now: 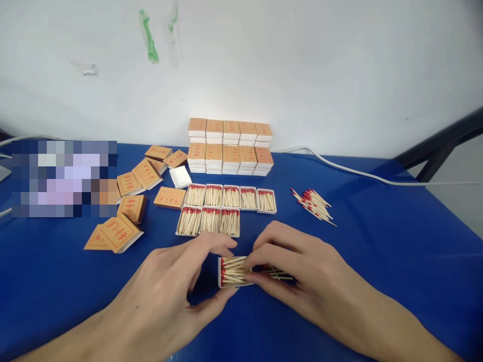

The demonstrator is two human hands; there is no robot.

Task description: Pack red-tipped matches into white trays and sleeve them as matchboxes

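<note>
A white matchbox tray (219,274) filled with red-tipped matches (233,271) lies in front of me, the match heads toward its left end. My left hand (177,281) grips the tray between its thumb at the near side and fingers at the far side. The thumb and fingers of my right hand (298,266) close on the matches at the tray's right end, hiding that end. Loose matches (278,273) lie partly under the right palm. Just beyond, filled trays (230,221) stand in two rows.
Closed orange matchboxes (230,157) are stacked by the wall. Scattered matchbox sleeves (121,232) lie at left beside a white empty tray (180,177). A loose match pile (313,203) is at right on the blue table (377,241). A white cable (350,173) runs behind.
</note>
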